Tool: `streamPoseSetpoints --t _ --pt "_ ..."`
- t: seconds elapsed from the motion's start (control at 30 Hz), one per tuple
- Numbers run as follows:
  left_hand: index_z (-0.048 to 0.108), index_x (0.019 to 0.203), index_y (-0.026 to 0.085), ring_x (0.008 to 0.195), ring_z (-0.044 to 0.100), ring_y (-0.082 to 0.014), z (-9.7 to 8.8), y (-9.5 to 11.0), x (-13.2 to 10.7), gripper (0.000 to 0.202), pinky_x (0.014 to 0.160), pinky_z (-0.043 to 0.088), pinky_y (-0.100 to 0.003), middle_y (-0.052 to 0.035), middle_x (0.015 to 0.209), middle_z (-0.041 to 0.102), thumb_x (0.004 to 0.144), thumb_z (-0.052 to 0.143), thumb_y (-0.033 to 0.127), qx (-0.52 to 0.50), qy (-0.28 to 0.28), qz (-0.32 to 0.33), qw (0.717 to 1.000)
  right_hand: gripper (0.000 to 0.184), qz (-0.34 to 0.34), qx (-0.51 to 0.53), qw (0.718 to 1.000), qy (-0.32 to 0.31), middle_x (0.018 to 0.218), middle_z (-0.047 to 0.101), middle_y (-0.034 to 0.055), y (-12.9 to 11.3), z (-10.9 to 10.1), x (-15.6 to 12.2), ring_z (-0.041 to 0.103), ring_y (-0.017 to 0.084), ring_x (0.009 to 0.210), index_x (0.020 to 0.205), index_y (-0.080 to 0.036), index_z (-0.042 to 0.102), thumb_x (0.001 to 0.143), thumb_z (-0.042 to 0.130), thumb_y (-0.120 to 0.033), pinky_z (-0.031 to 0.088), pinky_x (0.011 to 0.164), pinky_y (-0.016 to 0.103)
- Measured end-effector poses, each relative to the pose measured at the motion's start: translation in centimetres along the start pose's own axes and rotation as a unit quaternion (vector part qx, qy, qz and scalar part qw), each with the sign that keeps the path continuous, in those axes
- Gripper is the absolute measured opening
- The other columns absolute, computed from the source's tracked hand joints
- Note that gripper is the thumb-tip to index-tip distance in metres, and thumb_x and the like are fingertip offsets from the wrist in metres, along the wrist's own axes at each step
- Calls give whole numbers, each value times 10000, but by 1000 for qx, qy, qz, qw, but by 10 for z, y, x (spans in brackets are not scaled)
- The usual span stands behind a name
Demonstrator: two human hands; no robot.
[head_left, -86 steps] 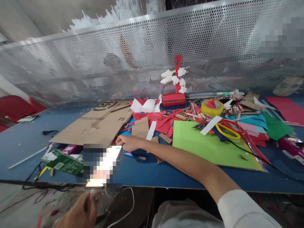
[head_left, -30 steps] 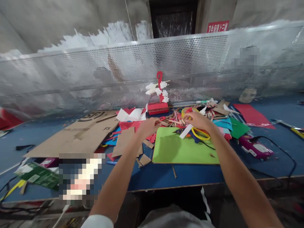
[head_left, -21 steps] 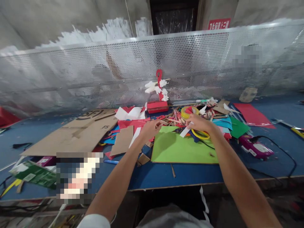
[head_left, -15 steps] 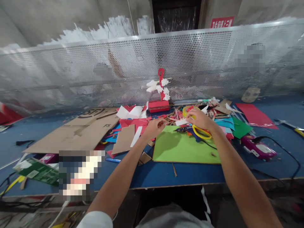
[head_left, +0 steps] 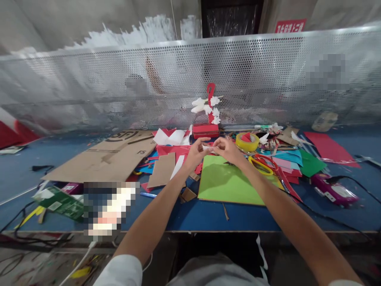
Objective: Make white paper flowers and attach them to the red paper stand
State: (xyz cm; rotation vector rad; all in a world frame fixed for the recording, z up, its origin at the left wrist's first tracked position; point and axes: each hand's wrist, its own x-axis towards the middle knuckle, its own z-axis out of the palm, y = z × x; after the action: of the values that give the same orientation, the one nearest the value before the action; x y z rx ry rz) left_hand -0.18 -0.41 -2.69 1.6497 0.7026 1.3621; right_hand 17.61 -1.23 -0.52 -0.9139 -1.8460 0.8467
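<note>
Both my hands are raised together over the far edge of a green card sheet [head_left: 230, 182]. My left hand [head_left: 196, 151] and my right hand [head_left: 228, 149] pinch the two ends of a small white paper strip [head_left: 207, 147] held between them. Just beyond the hands stands a red paper model with white tufts [head_left: 208, 113] on a red box base. Yellow-handled scissors [head_left: 262, 165] lie to the right of my right hand, and a yellow tape roll [head_left: 247, 141] sits behind them.
A blue table [head_left: 26, 174] carries a large cardboard sheet [head_left: 104, 157], coloured paper scraps [head_left: 297, 159], wooden sticks, a purple glue gun [head_left: 333, 190] with a black cable, and a green box [head_left: 59, 202]. A perforated metal screen [head_left: 89, 83] closes the far side.
My left arm came up from the table's left side to the middle. My right hand lifted the white strip off the scissors area and brought it left to meet my left hand.
</note>
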Motion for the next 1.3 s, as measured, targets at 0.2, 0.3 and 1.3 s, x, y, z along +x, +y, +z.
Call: streamPoseSetpoints --t 0.2,0.3,1.3 --pt "636 1037 155 735 551 -112 -16 -4 5 331 674 448 -231 -27 886 597 777 705 348 67 30 -5 997 263 53 52 995 61 853 665 25 15 -6 -4 593 165 722 900 -192 590 726 686 -365 456 649 287" --pt "621 1087 157 718 561 -113 -21 -9 6 368 666 449 -235 -26 880 609 777 703 337 80 -39 -38 995 277 63 38 991 115 865 659 24 15 -14 -8 578 159 698 948 -194 597 738 662 -362 452 625 284" --pt "616 811 140 653 533 -114 -3 -1 1 393 637 422 -249 -7 716 592 756 691 522 86 -113 -82 986 537 52 159 985 44 868 672 4 17 -4 -13 665 190 825 1184 -274 485 706 730 -272 555 826 386"
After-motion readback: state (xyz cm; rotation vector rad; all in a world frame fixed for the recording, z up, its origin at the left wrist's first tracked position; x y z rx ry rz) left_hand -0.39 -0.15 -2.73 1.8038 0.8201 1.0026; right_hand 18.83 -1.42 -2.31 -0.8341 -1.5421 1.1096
